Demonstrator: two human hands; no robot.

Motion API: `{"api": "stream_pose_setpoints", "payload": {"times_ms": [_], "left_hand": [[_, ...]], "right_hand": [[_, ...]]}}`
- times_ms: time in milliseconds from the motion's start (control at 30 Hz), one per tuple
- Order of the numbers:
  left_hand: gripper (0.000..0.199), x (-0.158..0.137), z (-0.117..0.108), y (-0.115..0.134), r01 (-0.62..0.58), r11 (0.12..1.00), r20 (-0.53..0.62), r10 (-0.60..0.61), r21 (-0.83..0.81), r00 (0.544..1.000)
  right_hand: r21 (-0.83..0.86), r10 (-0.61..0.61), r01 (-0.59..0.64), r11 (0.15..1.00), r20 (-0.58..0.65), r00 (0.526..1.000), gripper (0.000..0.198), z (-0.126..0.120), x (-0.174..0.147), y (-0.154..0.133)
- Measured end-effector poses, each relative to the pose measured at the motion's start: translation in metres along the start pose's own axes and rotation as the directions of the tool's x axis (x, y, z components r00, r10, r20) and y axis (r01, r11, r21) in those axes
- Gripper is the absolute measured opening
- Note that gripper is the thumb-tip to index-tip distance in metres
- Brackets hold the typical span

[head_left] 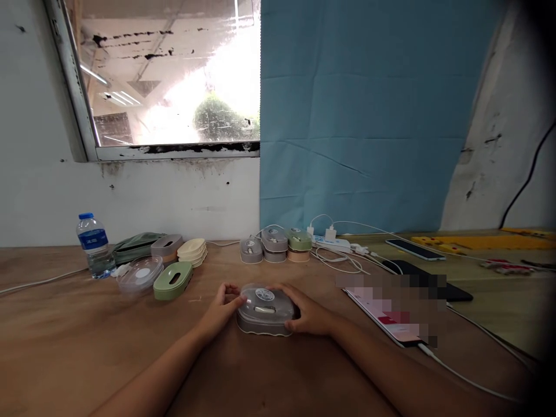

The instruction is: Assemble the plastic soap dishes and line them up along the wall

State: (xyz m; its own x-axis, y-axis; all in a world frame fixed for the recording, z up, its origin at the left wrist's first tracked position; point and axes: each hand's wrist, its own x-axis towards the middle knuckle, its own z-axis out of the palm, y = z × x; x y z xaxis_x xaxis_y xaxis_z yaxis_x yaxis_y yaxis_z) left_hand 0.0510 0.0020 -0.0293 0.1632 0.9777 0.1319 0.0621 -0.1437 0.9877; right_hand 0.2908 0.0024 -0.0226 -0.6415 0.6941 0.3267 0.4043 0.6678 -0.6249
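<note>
A grey oval plastic box [264, 313] with a clear domed lid and a round white label sits on the brown tabletop in front of me. My left hand [226, 301] is at its left end, thumb against the lid's edge and fingers curled behind. Around the right end curves my right hand [306, 310], its thumb low on the side and its fingers over the far edge. Both hands grip the box between them. A small light-coloured oblong piece shows at the front of the box.
Behind stand similar grey boxes [251, 251] and a green-topped box [299, 238]. At left are a water bottle [96, 246], a green oval cover [174, 281], a clear lid [141, 275] and stacked cream pieces [192, 251]. A charging tablet [382, 315], phone [414, 249] and cables lie right.
</note>
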Motion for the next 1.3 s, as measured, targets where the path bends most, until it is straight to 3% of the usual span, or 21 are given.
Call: {"api": "stream_pose_setpoints", "payload": {"times_ms": [133,233,400,700,1033,1300], "left_hand": [[0.049,0.005,0.001,-0.008,0.016,0.997,-0.098,-0.009,0.073,0.995],[0.046,0.006,-0.002,-0.009,0.020,0.969,-0.163,0.021,0.244,0.986],[0.038,-0.001,-0.006,0.000,0.131,0.865,-0.156,-0.062,0.485,0.986],[0.056,0.011,-0.015,-0.012,0.058,0.969,-0.107,-0.033,0.238,0.994],[0.051,0.014,-0.014,-0.013,0.005,0.991,-0.062,0.003,0.134,0.998],[0.057,0.023,-0.016,-0.007,-0.056,0.984,0.064,0.046,0.172,0.997]], "right_hand": [[-0.126,0.025,-0.024,0.992,0.010,1.000,0.068,0.000,0.001,-0.017],[-0.170,0.044,-0.044,0.984,-0.001,0.999,0.069,0.002,0.003,-0.027],[-0.216,0.053,-0.061,0.974,-0.041,0.998,0.069,0.007,0.005,-0.035],[-0.285,0.046,-0.085,0.955,-0.141,0.989,0.065,0.024,0.004,-0.045],[-0.314,0.105,-0.152,0.937,-0.161,0.981,0.066,0.028,0.003,-0.048],[-0.383,-0.030,0.017,0.924,-0.030,0.999,0.059,0.022,0.004,-0.050]]}}
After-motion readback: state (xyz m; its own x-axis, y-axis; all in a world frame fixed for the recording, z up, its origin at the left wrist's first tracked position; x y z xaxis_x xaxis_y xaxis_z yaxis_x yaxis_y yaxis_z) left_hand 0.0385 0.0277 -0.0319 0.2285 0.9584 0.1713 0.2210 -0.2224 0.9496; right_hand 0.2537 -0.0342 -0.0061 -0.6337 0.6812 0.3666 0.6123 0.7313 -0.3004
